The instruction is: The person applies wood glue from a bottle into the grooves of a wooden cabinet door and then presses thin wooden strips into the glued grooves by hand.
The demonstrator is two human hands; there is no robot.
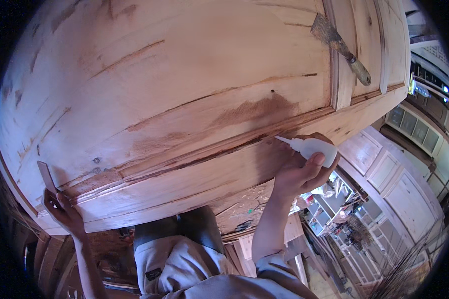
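Observation:
A large wooden door panel point(224, 40) lies before me, with filled cracks and reddish-brown dust along its grooves. My right hand point(307, 172) is wrapped round a small white squeeze bottle point(315, 148). The bottle's thin pointed nozzle reaches to the dark crack point(209, 153) along the near frame piece; whether it touches the wood I cannot tell. At the near left corner, my left hand point(65, 212) grips a thin flat strip point(47, 175), which looks like wood or sandpaper. A putty knife point(340, 48) with a worn handle rests on the panel at the far right.
More panelled doors point(389, 174) lean at the right. Beside them stands a shelf unit point(329, 209) crowded with tools and small items. Offcuts and boards point(289, 244) lie below the panel's near edge, and bristles or thin twigs point(404, 271) show at lower right.

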